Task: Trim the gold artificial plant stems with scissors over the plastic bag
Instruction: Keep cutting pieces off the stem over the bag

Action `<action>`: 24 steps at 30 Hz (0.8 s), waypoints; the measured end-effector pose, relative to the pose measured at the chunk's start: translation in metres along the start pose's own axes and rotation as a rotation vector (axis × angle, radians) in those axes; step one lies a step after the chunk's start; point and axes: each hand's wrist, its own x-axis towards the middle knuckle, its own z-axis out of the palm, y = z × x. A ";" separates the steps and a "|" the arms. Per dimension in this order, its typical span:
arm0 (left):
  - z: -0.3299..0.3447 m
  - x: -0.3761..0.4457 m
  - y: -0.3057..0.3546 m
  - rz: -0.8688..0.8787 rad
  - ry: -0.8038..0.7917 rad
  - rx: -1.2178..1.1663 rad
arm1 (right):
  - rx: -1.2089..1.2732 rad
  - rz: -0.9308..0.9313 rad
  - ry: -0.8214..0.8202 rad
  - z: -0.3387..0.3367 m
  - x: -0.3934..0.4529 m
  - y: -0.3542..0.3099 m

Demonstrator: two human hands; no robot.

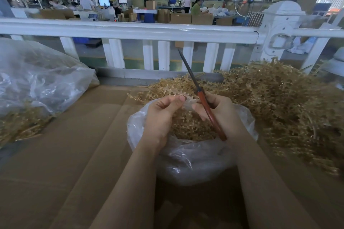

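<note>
My left hand (163, 115) pinches a light, springy gold stem (178, 93) over the bag (188, 160); my right hand (222, 112) grips the scissors (202, 100), blades closed; hold the bare stalk, it looks brittle

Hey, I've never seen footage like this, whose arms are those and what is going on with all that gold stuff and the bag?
There is no machine here. One picture comes from a camera worn on a person's head, looking down at their own two bare hands. The left hand pinches a gold artificial plant stem. The right hand grips scissors with reddish handles, blades pointing up and away. Both hands hover over an open plastic bag already holding gold pieces. A big pile of gold stems lies to the right, another clear bag to the left, all on brown cardboard. Behind is a white railing.
</note>
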 end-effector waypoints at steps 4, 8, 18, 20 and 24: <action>-0.001 0.000 0.000 0.019 0.030 -0.018 | 0.042 -0.011 0.017 -0.003 0.000 0.001; -0.001 0.001 0.001 0.050 0.041 -0.011 | 0.004 -0.016 0.028 -0.004 -0.001 0.001; -0.003 0.001 0.000 0.119 0.080 0.037 | -0.071 -0.045 0.014 -0.006 0.001 0.002; -0.003 0.002 0.001 0.120 0.090 0.032 | -0.098 -0.063 -0.001 -0.006 0.000 0.003; -0.005 0.003 0.002 0.139 0.099 0.017 | -0.258 -0.090 -0.008 -0.006 -0.001 0.007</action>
